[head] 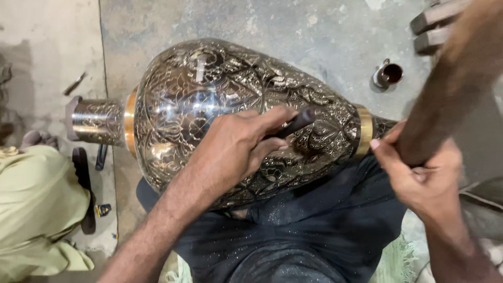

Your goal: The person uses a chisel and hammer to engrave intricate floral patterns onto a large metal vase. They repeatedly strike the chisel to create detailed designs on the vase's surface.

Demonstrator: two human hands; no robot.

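Note:
A large engraved silver-coloured metal vase (209, 94) with brass bands lies on its side across my lap. My left hand (238, 144) rests on the vase's belly and grips a dark chisel (296, 124), its tip set against the engraved surface. My right hand (419, 175) is closed around a brown wooden mallet handle (450, 84), which rises blurred toward the upper right, beside the vase's brass-ringed neck (364, 131).
A dark cloth (314, 230) covers my lap under the vase. A small metal cup (389, 74) stands on the concrete floor at the upper right. Another person in pale green clothing (36, 204) sits at the left. Small tools (86, 183) lie beside them.

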